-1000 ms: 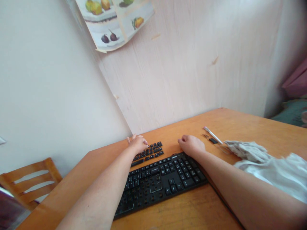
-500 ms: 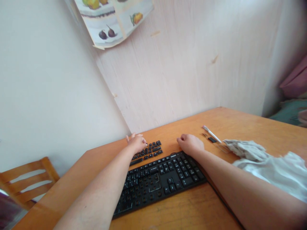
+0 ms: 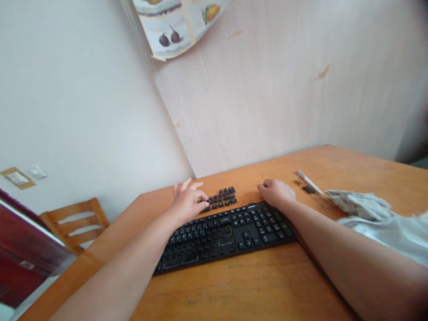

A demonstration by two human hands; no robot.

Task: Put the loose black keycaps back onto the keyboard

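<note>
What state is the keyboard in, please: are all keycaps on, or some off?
Some are off: the keyboard shows bare sockets, and loose keycaps lie beyond it.

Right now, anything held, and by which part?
Can't tell: left hand is at loose keycaps, grip unclear; right hand is curled, its inside hidden.

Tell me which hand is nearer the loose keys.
The left hand: it is spread, with its thumb right by the loose keys. The right hand is curled near the far right corner of the keyboard.
</note>
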